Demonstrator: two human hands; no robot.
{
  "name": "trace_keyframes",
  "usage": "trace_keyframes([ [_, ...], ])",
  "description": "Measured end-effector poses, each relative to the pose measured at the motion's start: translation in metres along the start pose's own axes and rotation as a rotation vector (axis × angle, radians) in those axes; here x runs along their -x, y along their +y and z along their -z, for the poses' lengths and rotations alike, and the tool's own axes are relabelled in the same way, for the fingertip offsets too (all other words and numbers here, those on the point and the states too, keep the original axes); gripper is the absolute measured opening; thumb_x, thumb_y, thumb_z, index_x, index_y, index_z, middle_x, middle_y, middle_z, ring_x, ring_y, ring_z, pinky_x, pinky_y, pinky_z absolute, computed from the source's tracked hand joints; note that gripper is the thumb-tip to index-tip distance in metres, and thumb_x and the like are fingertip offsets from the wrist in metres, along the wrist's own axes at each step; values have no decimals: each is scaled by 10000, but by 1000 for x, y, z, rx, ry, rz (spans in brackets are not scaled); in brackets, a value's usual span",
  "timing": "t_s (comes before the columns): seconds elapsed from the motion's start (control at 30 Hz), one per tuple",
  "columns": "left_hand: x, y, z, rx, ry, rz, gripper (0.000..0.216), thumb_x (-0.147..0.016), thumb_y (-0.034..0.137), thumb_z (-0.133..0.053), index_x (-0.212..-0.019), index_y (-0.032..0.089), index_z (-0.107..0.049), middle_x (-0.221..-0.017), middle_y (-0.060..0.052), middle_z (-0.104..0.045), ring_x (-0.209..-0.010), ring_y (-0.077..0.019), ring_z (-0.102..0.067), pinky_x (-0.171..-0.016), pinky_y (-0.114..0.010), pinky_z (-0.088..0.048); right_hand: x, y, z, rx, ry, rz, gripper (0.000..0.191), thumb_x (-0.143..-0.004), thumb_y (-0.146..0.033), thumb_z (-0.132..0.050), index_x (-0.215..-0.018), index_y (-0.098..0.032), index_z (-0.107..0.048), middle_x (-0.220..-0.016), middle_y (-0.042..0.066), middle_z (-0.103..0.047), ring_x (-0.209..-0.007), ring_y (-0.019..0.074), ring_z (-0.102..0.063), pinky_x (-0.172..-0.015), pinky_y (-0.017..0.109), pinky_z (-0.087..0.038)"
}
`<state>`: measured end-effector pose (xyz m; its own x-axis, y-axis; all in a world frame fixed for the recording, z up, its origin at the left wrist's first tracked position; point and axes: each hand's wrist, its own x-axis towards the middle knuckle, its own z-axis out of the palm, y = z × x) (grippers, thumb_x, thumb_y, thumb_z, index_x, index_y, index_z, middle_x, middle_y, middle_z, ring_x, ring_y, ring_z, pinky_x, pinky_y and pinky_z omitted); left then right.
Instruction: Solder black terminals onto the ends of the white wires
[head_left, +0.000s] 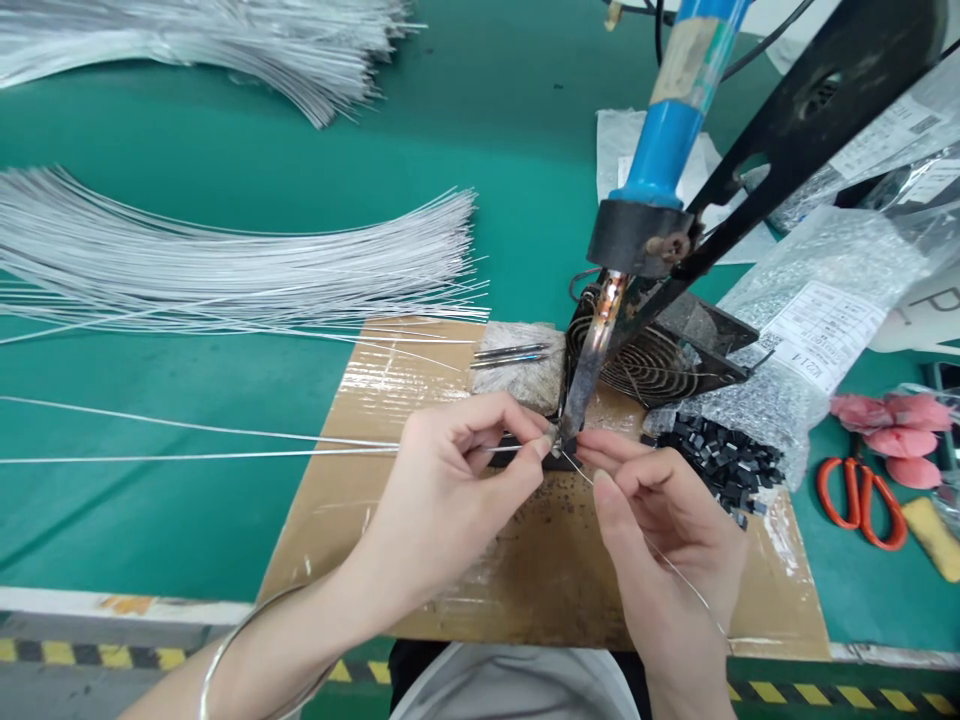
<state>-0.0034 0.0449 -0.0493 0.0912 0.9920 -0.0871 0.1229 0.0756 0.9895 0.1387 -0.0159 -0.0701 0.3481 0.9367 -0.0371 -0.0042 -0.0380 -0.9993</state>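
Note:
My left hand (465, 480) is closed in a pinch on the ends of thin white wires (360, 447), which trail off to the left. Opposite it, my right hand (667, 550) has its thumb and fingers around a thin solder wire (686, 583), whose end reaches the pinched spot. Right above both sets of fingertips is the tip of a soldering iron (589, 370) with a blue handle, clamped in a black metal bracket (802, 130). A small dark block (555, 463) lies below the tip, partly covered by my fingers. The joint itself is too small to make out.
Bundles of white wire (300, 260) lie at the left. Behind the iron are a whitish pad (521, 385) with metal rods and a black fan (660, 350). Small black parts (720, 460), orange-handled scissors (862, 500) and plastic bags (817, 310) lie right. Cardboard (525, 590) is underneath.

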Motion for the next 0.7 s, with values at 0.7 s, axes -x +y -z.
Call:
trace_keyframes([
  [0.7, 1, 0, -1, -9, -6, -17, 149, -772, 107, -689, -641, 172, -717, -715, -6, -786, -640, -107, -671, -552, -178, -459, 0, 5, 1, 3, -10, 60, 193, -954, -190, -734, -788, -234, -646, -1166, 66, -846, -1077, 202, -825, -978, 321, -663],
])
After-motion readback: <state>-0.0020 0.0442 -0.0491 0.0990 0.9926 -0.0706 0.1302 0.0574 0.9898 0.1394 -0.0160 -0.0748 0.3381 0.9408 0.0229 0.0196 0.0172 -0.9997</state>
